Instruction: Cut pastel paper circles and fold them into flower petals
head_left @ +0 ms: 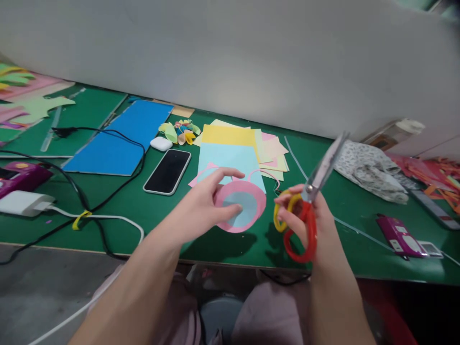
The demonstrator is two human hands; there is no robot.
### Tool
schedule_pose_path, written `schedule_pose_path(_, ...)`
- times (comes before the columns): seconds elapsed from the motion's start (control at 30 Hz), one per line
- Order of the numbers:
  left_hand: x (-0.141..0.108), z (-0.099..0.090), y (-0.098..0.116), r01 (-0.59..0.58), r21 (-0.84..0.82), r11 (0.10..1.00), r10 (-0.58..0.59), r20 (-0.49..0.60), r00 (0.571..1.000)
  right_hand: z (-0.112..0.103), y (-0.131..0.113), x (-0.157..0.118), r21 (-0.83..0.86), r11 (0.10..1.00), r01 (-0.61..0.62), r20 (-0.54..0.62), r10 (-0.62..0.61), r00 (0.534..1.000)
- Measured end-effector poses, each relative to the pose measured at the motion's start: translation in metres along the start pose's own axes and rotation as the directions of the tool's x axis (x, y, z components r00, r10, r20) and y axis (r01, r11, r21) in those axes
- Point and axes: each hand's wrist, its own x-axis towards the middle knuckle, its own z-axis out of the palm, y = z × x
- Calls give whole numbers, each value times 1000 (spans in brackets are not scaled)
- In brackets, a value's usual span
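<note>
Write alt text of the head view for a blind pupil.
A person's left hand holds a round pink-rimmed blue piece; the right hand holds scissors with red and yellow handles. Overlapping coloured sheets and a phone lie on the green table.

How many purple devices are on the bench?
2. One purple device at the left edge, partly cut off by the frame, behind a white charger; another at the right, beyond the right hand. More could be hidden under the papers.
</note>
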Motion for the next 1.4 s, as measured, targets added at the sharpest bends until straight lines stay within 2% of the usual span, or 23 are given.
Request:
schedule_pose_path(0.03,0,4,0,-13,-3,1000,13,36,999,6,-5,6,-47,999,20,47,-18,999)
schedule_pose_path(0.13,1,14,0,-37,12,999,35,114,993,17,-13,19,-155,988,-12,265,53,963)
schedule_pose_path(0.2,2,16,-1,-39,27,999,35,133,990,21,-12,22,-191,982,-11,306,71,950)
schedule_pose_path(0.3,4,17,-3,-46,23,999,45,73,996,26,-2,22,-160,987,11,227,26,974)
schedule_pose_path(0.4,9,20,-7,-40,-79,996,37,-43,998,36,8,23,-79,995,64,69,-58,996)
schedule_pose_path(0.47,13,25,-10,-40,-168,985,17,-137,990,45,14,23,-3,995,100,-77,-99,992)
schedule_pose_path(0.6,18,36,-17,-100,-289,952,3,-317,948,63,22,22,121,987,106,-286,-68,956)
schedule_pose_path(0.67,20,40,-19,-129,-326,937,8,-348,938,69,25,21,131,983,125,-342,-74,937)
schedule_pose_path(0.8,21,35,-22,-171,-318,932,24,-418,908,65,27,22,151,981,124,-342,-66,938)
schedule_pose_path(0.87,23,27,-24,-215,-288,933,40,-511,859,57,25,23,209,969,131,-277,-70,958)
schedule_pose_path(0.9,24,21,-25,-246,-273,930,53,-564,824,52,25,23,236,964,127,-192,-82,978)
schedule_pose_path(0.97,25,10,-28,-314,-272,910,62,-660,749,45,24,20,279,958,67,85,-94,992)
schedule_pose_path(1.03,26,1,-29,-378,-300,876,43,-732,680,42,23,15,312,949,-40,289,-55,956)
schedule_pose_path(1.1,26,-5,-28,-431,-335,838,12,-779,627,44,24,10,273,948,-163,397,44,917)
schedule_pose_path(1.17,25,-8,-26,-462,-361,810,-23,-807,590,48,25,6,192,957,-218,442,114,890)
schedule_pose_path(1.27,22,-7,-20,-482,-380,790,-59,-829,556,53,26,4,78,977,-199,482,138,865)
schedule_pose_path(1.4,18,-3,-14,-498,-395,772,-65,-828,557,56,24,6,-12,988,-155,509,139,850)
